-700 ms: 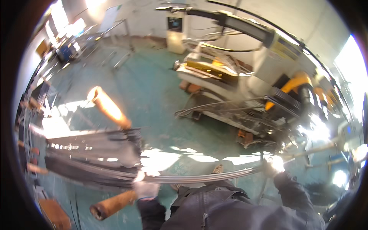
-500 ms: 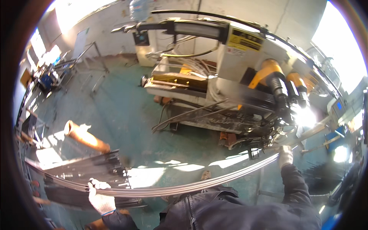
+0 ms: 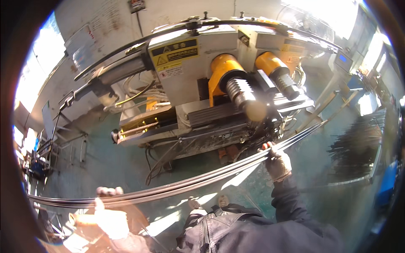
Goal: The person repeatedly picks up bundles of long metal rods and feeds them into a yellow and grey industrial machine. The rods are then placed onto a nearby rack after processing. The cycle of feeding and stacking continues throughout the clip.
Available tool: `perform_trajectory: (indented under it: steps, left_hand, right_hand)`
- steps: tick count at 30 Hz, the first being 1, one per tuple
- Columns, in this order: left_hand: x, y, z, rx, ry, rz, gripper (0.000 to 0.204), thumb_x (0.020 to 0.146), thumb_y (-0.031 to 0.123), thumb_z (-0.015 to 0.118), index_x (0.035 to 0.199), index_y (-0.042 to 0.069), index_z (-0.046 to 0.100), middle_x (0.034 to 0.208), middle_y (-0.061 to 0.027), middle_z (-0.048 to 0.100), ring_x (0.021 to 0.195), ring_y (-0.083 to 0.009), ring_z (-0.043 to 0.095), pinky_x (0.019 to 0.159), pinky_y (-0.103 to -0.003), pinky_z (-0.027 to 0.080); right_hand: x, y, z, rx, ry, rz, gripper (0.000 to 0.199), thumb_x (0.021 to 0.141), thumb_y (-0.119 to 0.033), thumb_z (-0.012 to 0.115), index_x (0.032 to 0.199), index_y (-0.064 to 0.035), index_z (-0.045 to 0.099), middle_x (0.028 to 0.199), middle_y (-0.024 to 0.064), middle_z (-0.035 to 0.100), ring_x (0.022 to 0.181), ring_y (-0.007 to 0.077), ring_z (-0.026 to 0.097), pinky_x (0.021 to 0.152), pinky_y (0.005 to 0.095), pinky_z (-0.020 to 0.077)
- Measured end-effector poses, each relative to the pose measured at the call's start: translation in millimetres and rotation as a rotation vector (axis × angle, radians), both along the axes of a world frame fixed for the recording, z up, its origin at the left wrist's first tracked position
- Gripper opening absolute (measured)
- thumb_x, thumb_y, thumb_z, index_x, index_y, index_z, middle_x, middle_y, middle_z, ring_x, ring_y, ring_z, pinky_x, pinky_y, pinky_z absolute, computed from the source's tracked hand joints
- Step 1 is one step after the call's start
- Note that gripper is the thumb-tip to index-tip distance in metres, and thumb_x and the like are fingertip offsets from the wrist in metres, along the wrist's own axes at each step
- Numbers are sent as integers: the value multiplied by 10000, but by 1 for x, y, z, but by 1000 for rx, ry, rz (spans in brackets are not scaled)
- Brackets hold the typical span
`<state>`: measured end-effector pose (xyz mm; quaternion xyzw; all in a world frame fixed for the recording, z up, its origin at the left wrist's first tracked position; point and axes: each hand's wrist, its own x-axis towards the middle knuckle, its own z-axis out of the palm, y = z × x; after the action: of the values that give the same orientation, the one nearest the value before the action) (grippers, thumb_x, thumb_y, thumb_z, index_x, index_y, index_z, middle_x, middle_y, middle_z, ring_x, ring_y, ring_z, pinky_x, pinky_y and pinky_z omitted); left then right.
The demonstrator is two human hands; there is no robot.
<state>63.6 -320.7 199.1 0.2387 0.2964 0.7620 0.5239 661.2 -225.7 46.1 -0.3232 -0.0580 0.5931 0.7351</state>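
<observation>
Carefully, we keep the bundle of long grey steel rods [image 3: 202, 181] level across mid-frame, left hand [image 3: 110, 213] and right hand [image 3: 276, 162] both clamped on it, feeding toward the grey machine's yellow rollers [image 3: 230, 80]

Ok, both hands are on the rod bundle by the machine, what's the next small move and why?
Probably ease the bundle of long steel rods forward toward the machine. The right hand grips it close below the yellow-collared rollers, while the left hand holds the trailing part, and the far ends look not yet fed in.
</observation>
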Motion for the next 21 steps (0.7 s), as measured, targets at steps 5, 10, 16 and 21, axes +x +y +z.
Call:
perform_trajectory:
  steps: [5, 10, 16, 21]
  left_hand:
    - [-77, 50, -25, -57, 210, 147, 328, 1118, 221, 726, 1380, 24, 712, 1364, -72, 740, 1275, -220, 698, 1241, -473, 537]
    - [-71, 133, -82, -84, -60, -21, 216, 1130, 204, 710, 1235, 15, 705, 1176, -71, 746, 1153, -248, 713, 1181, -475, 556]
    - [-8, 219, -126, -273, -148, -63, 255, 1153, 279, 659, 1169, 37, 737, 1139, -106, 781, 1121, -327, 722, 1121, -534, 561]
    - [52, 262, -129, -469, -165, -159, 306, 1110, 411, 735, 1131, 108, 775, 1100, -74, 795, 1071, -261, 738, 1052, -450, 580]
  right_hand:
    - [44, 41, 15, 76, -1327, -208, 338, 1199, -231, 628, 1299, 84, 696, 1129, 121, 782, 1052, 208, 770, 965, 329, 632]
    - [25, 107, 34, 51, -432, -240, 411, 1181, -356, 650, 1252, 38, 742, 1070, 102, 772, 980, 211, 734, 879, 342, 599]
    - [14, 175, 45, 127, -197, -316, 357, 991, -237, 786, 1249, 8, 746, 993, 150, 792, 897, 343, 787, 813, 443, 639]
    - [8, 218, 33, 62, -333, -389, 406, 915, -265, 820, 1219, -7, 742, 949, 164, 780, 876, 378, 777, 784, 454, 629]
